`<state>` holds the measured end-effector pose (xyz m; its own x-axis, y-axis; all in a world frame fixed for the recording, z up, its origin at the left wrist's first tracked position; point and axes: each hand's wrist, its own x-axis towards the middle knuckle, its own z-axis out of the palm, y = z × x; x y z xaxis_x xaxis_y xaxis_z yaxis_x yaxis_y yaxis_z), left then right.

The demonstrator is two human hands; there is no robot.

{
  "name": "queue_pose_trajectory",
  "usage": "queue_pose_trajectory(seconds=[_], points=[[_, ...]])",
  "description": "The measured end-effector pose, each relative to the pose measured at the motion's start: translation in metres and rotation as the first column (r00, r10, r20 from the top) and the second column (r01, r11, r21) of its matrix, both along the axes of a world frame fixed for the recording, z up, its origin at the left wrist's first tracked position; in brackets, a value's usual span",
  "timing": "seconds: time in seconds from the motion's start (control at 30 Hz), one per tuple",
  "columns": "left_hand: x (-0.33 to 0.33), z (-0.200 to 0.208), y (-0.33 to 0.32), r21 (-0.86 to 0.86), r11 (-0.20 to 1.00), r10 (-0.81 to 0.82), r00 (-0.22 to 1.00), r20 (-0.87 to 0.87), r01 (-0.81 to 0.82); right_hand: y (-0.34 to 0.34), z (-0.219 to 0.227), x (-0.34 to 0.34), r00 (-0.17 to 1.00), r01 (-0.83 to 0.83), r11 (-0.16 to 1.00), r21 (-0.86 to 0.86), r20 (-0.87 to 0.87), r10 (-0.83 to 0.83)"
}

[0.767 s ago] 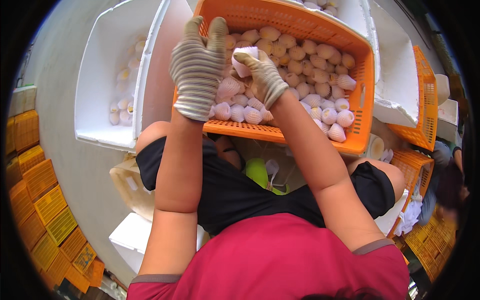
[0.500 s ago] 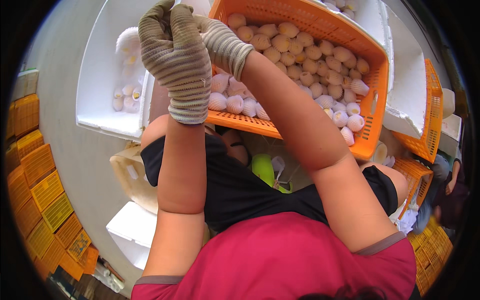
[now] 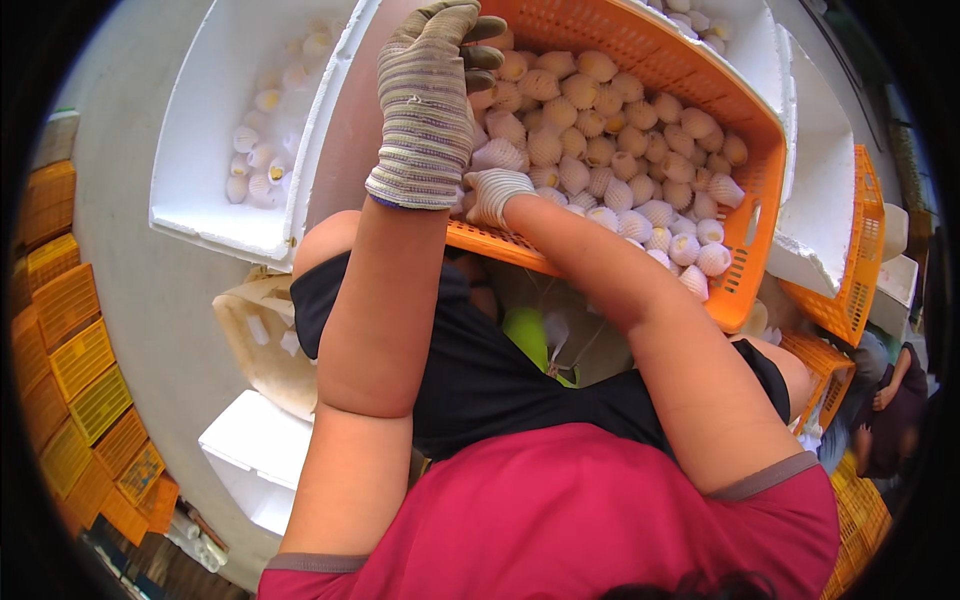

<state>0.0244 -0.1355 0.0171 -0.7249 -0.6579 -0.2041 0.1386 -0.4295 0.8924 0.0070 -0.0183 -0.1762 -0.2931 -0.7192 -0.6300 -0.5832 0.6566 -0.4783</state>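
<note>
Both my hands wear striped knit work gloves. My left hand (image 3: 430, 100) is raised over the left end of an orange plastic crate (image 3: 742, 270). Its fingers are bent to the right with gaps between them, and nothing shows in them. My right hand (image 3: 492, 196) reaches down at the crate's near left corner, touching fruit there. Its fingertips are mostly hidden, so whether it grips a piece cannot be seen. Many small pale yellow fruits (image 3: 580, 92), each in a white foam net sleeve, fill the crate.
A white foam box (image 3: 215, 225) to the left holds several sleeved fruits (image 3: 262, 158). More white foam boxes (image 3: 812, 200) stand right of the crate. Orange and yellow crates (image 3: 100, 375) are stacked at far left. Another person (image 3: 885, 400) is at the far right.
My hands were together at the upper left and have parted. The right hand came down to the fruit at the crate's near left corner. My left hand shifted right and its fingers spread.
</note>
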Motion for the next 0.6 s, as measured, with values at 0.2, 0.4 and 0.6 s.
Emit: queue_pose_trajectory(seconds=[0.2, 0.4, 0.6], points=[[-0.001, 0.008, 0.020, -0.077, 0.991, -0.099, 0.988, 0.119, 0.108, 0.066, 0.000, -0.045, 0.391, 0.726, 0.686, -0.054, 0.852, -0.347], [0.003, -0.004, 0.046, -0.318, 0.816, -0.356, 0.853, 0.383, 0.483, 0.130, 0.103, -0.052, 0.009, 0.916, 0.401, -0.011, 1.000, 0.007], [0.004, -0.018, 0.077, -0.058, 0.664, -0.721, 0.659, 0.216, 0.745, 0.143, 0.132, -0.046, 0.114, 0.967, 0.227, -0.117, 0.993, 0.027]])
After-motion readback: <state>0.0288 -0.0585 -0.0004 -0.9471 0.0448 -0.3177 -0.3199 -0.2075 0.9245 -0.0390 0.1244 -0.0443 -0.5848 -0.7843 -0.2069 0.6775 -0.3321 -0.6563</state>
